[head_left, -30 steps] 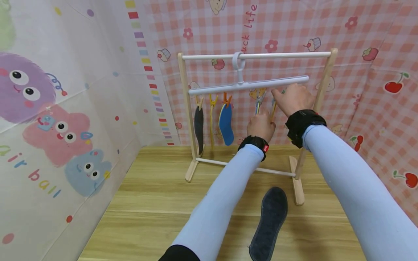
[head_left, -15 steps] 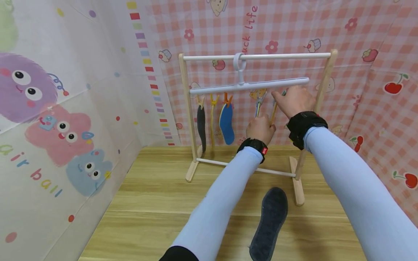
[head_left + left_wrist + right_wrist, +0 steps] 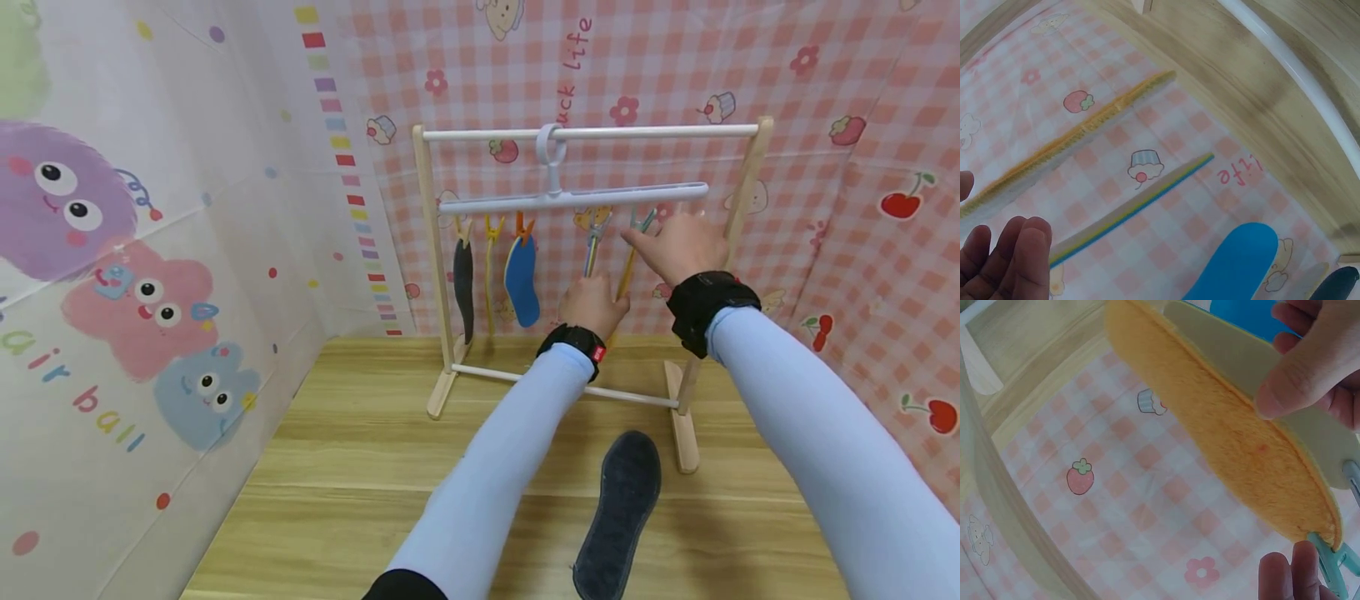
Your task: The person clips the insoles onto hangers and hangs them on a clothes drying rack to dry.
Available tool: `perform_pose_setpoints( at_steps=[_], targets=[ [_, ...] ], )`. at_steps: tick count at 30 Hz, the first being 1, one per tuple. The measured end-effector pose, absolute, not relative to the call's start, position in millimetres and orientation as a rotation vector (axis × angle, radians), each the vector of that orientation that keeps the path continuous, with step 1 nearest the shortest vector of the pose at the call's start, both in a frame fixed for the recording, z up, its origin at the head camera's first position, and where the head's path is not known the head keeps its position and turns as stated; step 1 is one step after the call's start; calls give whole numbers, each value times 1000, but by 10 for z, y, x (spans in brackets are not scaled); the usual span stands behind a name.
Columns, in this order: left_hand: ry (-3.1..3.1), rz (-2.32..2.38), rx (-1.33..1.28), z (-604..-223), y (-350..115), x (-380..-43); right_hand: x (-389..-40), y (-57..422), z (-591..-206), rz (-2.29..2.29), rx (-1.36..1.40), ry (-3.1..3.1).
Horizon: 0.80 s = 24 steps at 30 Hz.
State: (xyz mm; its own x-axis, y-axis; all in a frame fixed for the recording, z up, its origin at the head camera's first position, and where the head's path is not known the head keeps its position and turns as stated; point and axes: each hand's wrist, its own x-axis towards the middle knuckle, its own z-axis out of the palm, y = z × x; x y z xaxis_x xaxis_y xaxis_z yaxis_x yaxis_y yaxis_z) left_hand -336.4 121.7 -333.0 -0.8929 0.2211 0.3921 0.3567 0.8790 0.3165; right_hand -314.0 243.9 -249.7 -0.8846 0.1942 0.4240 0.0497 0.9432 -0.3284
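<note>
An orange fuzzy insole hangs by a teal clothespin under the right half of the white hanger. My right hand is just beside that clothespin, thumb and fingers spread apart. Lower down, my left hand is loosely around the insole's edge; in the left wrist view its thumb and fingertips stand apart. Left of it, a beige insole with a blue and yellow edge hangs from a grey clothespin. A dark grey insole lies on the table.
The hanger hooks over the top bar of a wooden rack. On its left half hang a dark insole, a thin yellow-edged insole and a blue insole. A lower white bar crosses the rack. Patterned cloth covers the walls.
The right hand has come slightly down from the teal clothespin, which now shows more fully. The hanger's raised right end has dropped, so it hangs more level. The left hand has lowered a little.
</note>
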Motion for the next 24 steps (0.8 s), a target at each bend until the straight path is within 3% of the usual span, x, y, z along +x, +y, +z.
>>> perform_pose_setpoints(
  at_steps=[24],
  targets=[
    [-2884, -293, -435, -3367, 968, -3331, -2955, 2548, -2827, 523, -32, -2722]
  ],
)
